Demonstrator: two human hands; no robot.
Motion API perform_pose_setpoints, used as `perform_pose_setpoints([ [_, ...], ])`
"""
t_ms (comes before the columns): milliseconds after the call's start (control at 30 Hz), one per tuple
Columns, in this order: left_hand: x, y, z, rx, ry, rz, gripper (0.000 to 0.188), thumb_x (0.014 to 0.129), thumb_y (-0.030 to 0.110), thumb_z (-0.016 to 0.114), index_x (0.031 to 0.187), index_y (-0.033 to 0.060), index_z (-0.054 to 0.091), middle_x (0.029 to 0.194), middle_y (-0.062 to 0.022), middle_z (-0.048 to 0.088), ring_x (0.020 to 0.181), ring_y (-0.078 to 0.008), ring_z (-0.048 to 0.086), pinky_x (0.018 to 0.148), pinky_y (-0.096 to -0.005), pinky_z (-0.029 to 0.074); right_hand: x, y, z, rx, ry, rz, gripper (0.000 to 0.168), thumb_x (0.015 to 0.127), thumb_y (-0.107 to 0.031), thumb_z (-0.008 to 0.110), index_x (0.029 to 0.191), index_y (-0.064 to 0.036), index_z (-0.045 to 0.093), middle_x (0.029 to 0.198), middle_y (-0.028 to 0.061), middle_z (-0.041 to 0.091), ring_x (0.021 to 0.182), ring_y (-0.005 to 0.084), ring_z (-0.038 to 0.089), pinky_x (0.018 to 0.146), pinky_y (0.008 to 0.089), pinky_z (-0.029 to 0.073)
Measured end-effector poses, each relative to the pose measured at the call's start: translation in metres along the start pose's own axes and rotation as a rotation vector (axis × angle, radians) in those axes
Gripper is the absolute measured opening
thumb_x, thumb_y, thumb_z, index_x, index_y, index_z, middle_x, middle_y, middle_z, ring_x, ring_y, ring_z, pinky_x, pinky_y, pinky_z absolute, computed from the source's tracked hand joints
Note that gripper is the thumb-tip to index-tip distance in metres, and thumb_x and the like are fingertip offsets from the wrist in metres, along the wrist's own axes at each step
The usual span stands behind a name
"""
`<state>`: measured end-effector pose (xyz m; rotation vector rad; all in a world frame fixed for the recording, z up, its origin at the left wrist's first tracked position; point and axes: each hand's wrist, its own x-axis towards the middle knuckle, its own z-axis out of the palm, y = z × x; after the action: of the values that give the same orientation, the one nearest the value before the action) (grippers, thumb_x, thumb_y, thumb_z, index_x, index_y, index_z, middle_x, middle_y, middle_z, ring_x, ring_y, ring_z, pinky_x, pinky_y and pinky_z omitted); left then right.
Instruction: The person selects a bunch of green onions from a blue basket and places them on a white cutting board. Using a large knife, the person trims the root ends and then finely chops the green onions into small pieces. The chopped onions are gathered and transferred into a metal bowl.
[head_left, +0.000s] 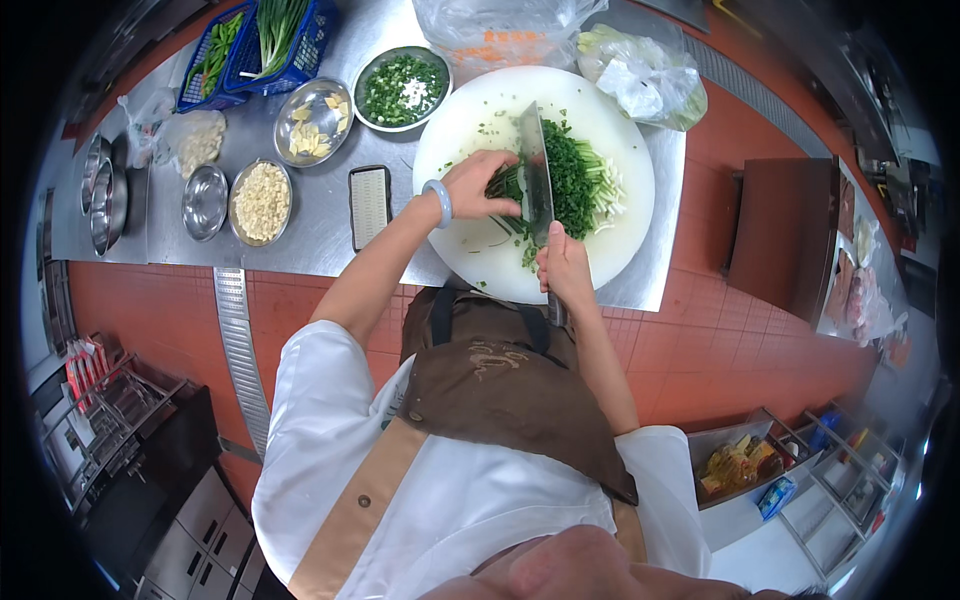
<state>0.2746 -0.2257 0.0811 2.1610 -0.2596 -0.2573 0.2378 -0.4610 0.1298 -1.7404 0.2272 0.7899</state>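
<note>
In my right hand (564, 268) is the handle of a Chinese cleaver (537, 172), its blade upright across a round white cutting board (457, 255). My left hand (480, 186) holds uncut green stalks (508, 183) against the board, just left of the blade. Right of the blade lies a heap of chopped greens (566, 180), dark green close to the cleaver. Paler cut stems (606, 187) spread along the heap's right side. Small green bits are scattered over the board. The blade hides part of the greens where it meets them.
Left of the board stand a bowl of chopped scallions (394, 82), a bowl of sliced pieces (311, 139), a bowl of minced garlic (261, 201) and a dark-framed grater-like tool (370, 208). Blue baskets (300, 71) and a bagged vegetable (645, 79) sit farther back.
</note>
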Motion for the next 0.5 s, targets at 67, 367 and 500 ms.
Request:
perform_pose_setpoints([
  [67,-0.006,-0.003,0.006,0.176,0.037,0.213,0.086,0.065,0.037,0.088,0.133,0.0034,0.047,0.133,-0.0205,0.051,0.123,-0.0389,0.049,0.104,-0.0452,0.042,0.0,0.001,0.0,-0.01,-0.006,-0.012,0.059,0.106,-0.048,0.035,0.07,-0.004,0.049,0.053,0.0016,0.046,0.04,0.0107,0.047,0.037,0.0283,0.043],
  [367,-0.021,-0.012,0.041,0.156,0.295,0.291,0.061,0.063,0.012,0.089,0.108,0.0051,0.05,0.131,-0.0179,0.047,0.119,-0.0394,0.051,0.095,-0.0414,0.051,0.003,0.001,0.02,0.173,0.028,0.007,0.06,0.106,-0.051,0.036,0.066,-0.006,0.045,0.053,0.0012,0.044,0.041,0.01,0.045,0.037,0.0275,0.041],
  [500,-0.023,-0.016,0.035,0.203,0.326,0.391,0.05,0.065,0.009,0.087,0.104,0.0052,0.055,0.125,-0.0159,0.051,0.116,-0.037,0.054,0.091,-0.041,0.052,0.005,0.0,0.019,0.144,0.035,-0.033,0.06,0.106,-0.049,0.035,0.068,-0.004,0.046,0.054,0.0022,0.045,0.041,0.0105,0.045,0.038,0.0282,0.041],
])
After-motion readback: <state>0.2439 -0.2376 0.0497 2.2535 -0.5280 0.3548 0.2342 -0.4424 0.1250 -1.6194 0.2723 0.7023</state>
